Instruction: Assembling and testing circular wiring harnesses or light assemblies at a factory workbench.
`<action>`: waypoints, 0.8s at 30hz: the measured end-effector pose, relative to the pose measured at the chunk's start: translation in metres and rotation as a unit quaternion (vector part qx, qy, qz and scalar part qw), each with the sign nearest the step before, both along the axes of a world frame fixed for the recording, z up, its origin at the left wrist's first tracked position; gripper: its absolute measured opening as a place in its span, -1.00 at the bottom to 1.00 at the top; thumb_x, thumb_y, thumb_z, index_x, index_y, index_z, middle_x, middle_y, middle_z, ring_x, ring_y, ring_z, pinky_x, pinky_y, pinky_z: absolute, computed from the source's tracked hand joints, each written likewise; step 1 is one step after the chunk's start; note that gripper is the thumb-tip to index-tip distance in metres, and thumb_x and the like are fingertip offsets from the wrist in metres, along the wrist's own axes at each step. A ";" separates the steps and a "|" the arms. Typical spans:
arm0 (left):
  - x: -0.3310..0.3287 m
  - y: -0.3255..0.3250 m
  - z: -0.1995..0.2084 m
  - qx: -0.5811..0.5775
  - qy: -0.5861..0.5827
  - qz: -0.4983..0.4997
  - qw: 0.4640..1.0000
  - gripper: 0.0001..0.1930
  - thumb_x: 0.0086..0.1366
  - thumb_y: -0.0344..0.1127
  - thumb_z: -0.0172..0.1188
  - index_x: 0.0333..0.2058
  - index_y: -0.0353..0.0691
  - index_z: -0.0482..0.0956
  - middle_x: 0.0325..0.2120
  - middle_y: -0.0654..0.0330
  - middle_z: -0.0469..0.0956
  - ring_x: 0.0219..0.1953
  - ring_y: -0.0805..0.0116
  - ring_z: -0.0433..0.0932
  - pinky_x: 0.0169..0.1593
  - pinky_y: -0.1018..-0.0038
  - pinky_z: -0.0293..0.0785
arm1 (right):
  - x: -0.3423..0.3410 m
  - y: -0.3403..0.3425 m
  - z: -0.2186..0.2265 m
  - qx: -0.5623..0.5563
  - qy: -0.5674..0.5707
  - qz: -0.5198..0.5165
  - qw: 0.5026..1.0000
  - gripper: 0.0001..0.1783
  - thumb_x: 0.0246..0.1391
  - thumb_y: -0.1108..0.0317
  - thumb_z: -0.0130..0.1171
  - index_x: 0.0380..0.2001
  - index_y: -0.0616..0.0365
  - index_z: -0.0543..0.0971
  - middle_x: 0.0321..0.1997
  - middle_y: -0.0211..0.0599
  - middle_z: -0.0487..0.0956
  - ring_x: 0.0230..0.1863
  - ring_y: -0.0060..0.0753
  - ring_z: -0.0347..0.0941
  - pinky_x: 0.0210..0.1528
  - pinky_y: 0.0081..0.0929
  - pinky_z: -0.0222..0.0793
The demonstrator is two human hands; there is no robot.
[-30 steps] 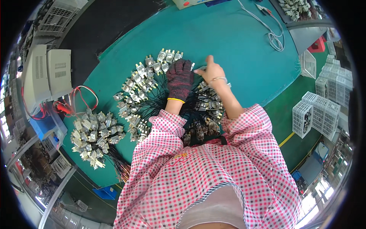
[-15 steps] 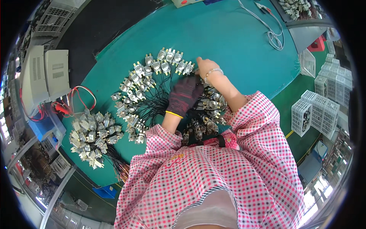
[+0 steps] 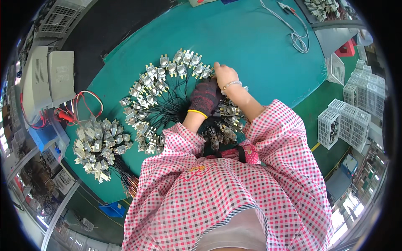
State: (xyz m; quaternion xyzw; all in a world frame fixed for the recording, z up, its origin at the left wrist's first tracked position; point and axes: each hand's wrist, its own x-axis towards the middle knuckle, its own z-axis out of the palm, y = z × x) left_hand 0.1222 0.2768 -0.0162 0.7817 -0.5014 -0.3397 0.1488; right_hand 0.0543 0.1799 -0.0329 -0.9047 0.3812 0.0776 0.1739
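Observation:
Small metal lamp-like parts with round clear faces and yellow tips lie fanned out in an arc on the green mat. Their black wires run together toward the middle. My left hand, in a dark knit glove with a yellow cuff, is over the wires at the right side of the fan. My right hand, bare with a beaded bracelet, meets its fingertips, fingers bent in. Whatever they pinch is hidden between them. More of these parts lie under and beside my right forearm.
A heaped bundle of similar parts lies at the left on the green mat. Beyond it stand beige instrument boxes with red leads. A grey cable with clips lies far right; white baskets stand off the table's right.
My left hand has shifted slightly right and up toward my right hand, and its fingers are now more hidden. The whole view has moved slightly.

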 end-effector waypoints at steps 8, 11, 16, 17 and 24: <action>-0.003 0.001 0.000 0.018 -0.041 0.016 0.999 -0.59 0.13 -0.08 0.05 -0.09 -0.15 0.38 -0.20 -0.06 0.50 -0.22 -0.06 0.53 -0.19 0.11 0.47 | 0.016 -0.016 -0.002 0.031 -0.063 0.064 0.996 -0.70 -0.14 0.37 0.20 -0.32 0.19 0.37 -0.34 0.00 0.51 -0.24 0.07 0.46 -0.22 -0.13 0.39; 0.005 0.000 -0.001 0.001 0.007 -0.012 1.000 -0.59 0.10 -0.10 0.09 -0.12 -0.21 0.39 -0.25 -0.11 0.50 -0.26 -0.10 0.51 -0.20 0.09 0.45 | 0.040 -0.032 -0.003 0.029 -0.050 0.197 0.979 -0.70 -0.14 0.36 0.21 -0.33 0.18 0.38 -0.32 -0.02 0.51 -0.22 0.05 0.45 -0.21 -0.13 0.37; 0.012 -0.002 -0.014 -0.093 -0.021 0.147 0.985 -0.58 0.06 -0.16 0.13 -0.12 -0.19 0.33 -0.25 -0.10 0.46 -0.26 -0.13 0.49 -0.25 0.05 0.43 | 0.049 -0.045 -0.003 0.081 -0.082 0.239 0.964 -0.69 -0.08 0.30 0.21 -0.27 0.17 0.40 -0.30 -0.05 0.52 -0.21 -0.01 0.46 -0.23 -0.20 0.37; 0.012 -0.004 -0.013 -0.086 -0.035 0.173 0.981 -0.61 0.07 -0.16 0.12 -0.13 -0.14 0.31 -0.22 -0.09 0.43 -0.27 -0.15 0.48 -0.27 0.03 0.42 | 0.046 -0.044 0.004 0.139 -0.163 0.127 0.969 -0.66 -0.06 0.28 0.19 -0.23 0.19 0.41 -0.32 -0.04 0.53 -0.24 0.03 0.47 -0.23 -0.21 0.38; 0.026 -0.029 -0.011 0.018 -0.115 0.122 0.986 -0.64 0.09 -0.22 0.11 -0.11 -0.10 0.34 -0.15 -0.05 0.37 -0.25 -0.09 0.52 -0.26 0.06 0.46 | -0.029 -0.016 0.010 0.195 -0.185 -0.117 0.956 -0.57 0.04 -0.03 0.06 -0.35 0.17 0.53 -0.41 -0.05 0.56 -0.33 -0.02 0.48 -0.27 -0.23 0.38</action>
